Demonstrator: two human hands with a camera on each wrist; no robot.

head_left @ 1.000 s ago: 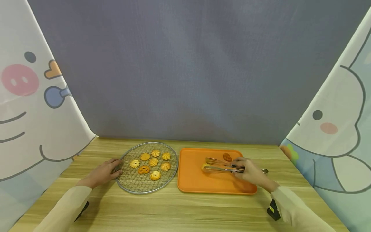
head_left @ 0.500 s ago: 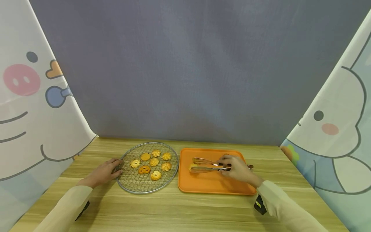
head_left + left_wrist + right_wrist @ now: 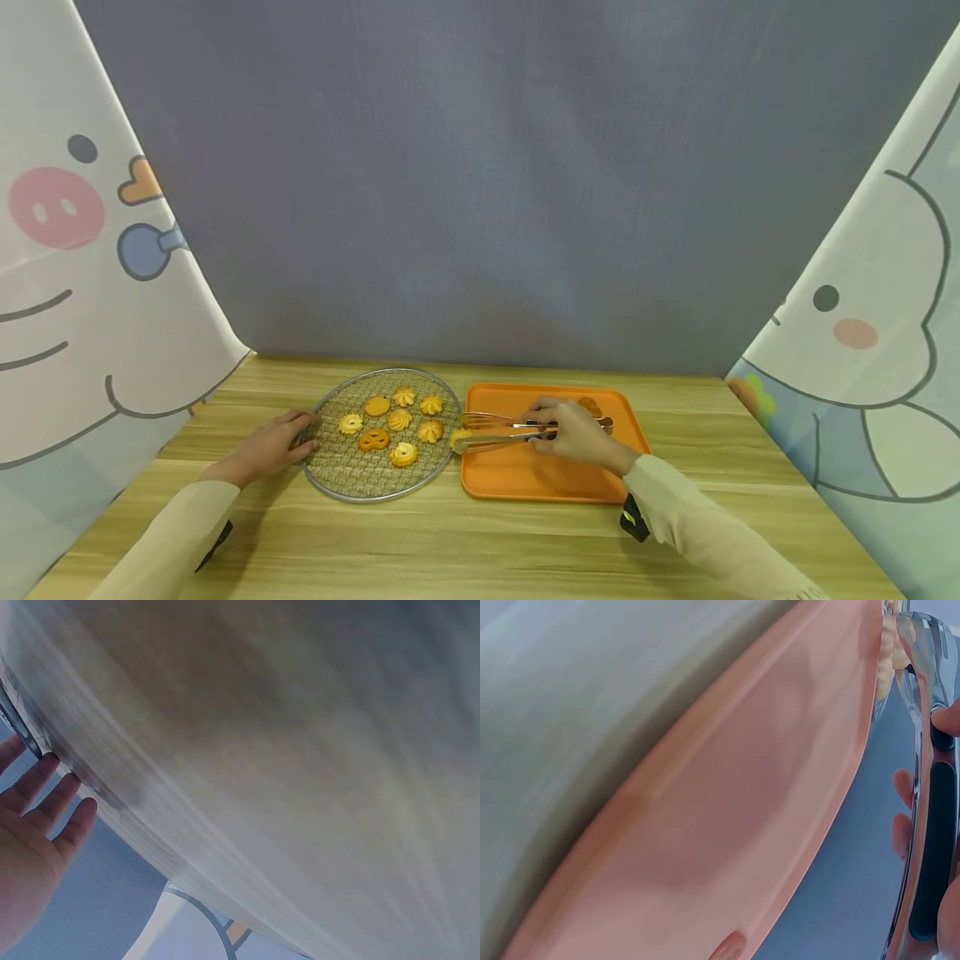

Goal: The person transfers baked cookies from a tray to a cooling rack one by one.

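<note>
My right hand (image 3: 566, 429) grips a pair of metal tongs (image 3: 498, 439) with dark handle grips, which also show in the right wrist view as tongs (image 3: 936, 847). A pale yellow cookie (image 3: 460, 438) sits between the tong ends, over the gap between the orange tray (image 3: 525, 482) and the round wire rack (image 3: 341, 482). Several cookies lie on the rack, among them a pretzel-shaped one (image 3: 374, 439). At the rack's left rim, my left hand (image 3: 273, 447) rests its fingers, which look nearly straight in the left wrist view.
A brown pretzel-shaped cookie (image 3: 590, 406) lies at the tray's back right, partly hidden by my right hand. Rack and tray stand side by side on a wooden table (image 3: 420, 546). A grey curtain (image 3: 480, 183) closes the back, with printed cartoon panels on both sides.
My right hand has moved left with the tongs and the cookie, from over the middle of the tray to the rack's right rim. My left hand has stayed at the left rim.
</note>
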